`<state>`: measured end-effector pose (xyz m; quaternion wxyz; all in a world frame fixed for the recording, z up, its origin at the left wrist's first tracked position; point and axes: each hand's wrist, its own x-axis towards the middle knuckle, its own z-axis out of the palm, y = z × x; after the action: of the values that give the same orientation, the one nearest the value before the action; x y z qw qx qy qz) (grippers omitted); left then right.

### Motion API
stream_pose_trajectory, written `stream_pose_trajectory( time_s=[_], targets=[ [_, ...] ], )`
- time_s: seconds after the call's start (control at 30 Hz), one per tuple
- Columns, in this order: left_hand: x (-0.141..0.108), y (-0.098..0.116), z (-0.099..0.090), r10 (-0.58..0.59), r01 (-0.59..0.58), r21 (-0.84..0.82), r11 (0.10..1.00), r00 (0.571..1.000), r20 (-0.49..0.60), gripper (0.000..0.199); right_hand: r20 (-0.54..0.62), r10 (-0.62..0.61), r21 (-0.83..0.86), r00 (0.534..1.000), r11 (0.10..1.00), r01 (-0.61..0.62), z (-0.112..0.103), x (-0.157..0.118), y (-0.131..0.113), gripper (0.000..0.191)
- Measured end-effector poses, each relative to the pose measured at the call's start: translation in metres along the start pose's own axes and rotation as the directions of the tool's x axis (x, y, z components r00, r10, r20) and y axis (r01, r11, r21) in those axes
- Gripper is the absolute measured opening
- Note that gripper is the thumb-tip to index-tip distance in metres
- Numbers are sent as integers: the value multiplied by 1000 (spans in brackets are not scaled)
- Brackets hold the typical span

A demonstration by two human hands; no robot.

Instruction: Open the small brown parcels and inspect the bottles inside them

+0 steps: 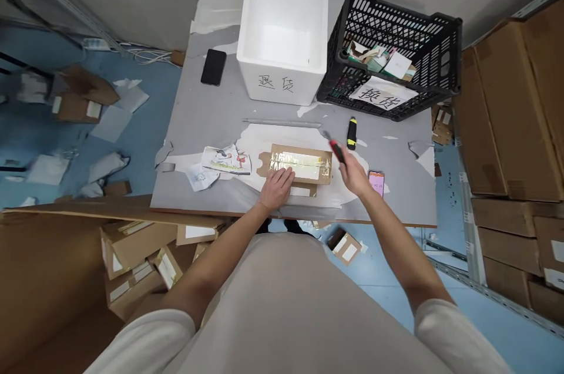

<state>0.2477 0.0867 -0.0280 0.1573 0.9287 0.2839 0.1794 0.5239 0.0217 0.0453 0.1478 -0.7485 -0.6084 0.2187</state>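
Note:
A flat cardboard box sealed with shiny tape and bearing a white label lies on the worktable. My left hand rests on its near left part, fingers stretched over the top. To the right of the box, my right hand is closed around a red and black utility knife. The knife's tip points up and left, above the box's far right corner and apart from it. A black and yellow cutter lies beyond that hand. A phone with a lit pink screen is beside my right wrist.
A white foam bin and a black plastic crate with small boxes inside stand at the back. A dark phone, a metal ruler-like strip and printed paper lie on the table. Cardboard boxes fill the lower left.

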Motion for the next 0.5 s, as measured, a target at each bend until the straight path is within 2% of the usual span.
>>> stream_pose_trajectory(
  time_s=[0.03, 0.1, 0.13, 0.2, 0.33, 0.5],
  targets=[
    [-3, 1, -1, 3, -3, -1, 1000, 1000, 20, 46, 131, -138, -24, 982, 990, 142, -7, 10, -17, 62],
    [-7, 3, -2, -5, 6, -15, 1000, 999, 54, 50, 351, -313, -68, 882, 931, 358, -11, 30, -50, 61],
    [-9, 3, -1, -13, 15, -28, 999, 997, 71, 52, 430, -350, -95, 832, 899, 427, -9, 38, -63, 61],
    [-11, 4, 1, -34, 39, -51, 998, 994, 99, 54, 526, -365, -155, 768, 847, 509, -2, 52, -80, 62],
    [-12, 2, 4, -51, 59, -66, 996, 992, 119, 55, 592, -363, -255, 719, 762, 595, 8, 63, -87, 63],
    [-12, 1, 3, -48, 58, -76, 995, 992, 119, 52, 611, -351, -342, 710, 692, 636, 1, 63, -91, 65]
  ],
)
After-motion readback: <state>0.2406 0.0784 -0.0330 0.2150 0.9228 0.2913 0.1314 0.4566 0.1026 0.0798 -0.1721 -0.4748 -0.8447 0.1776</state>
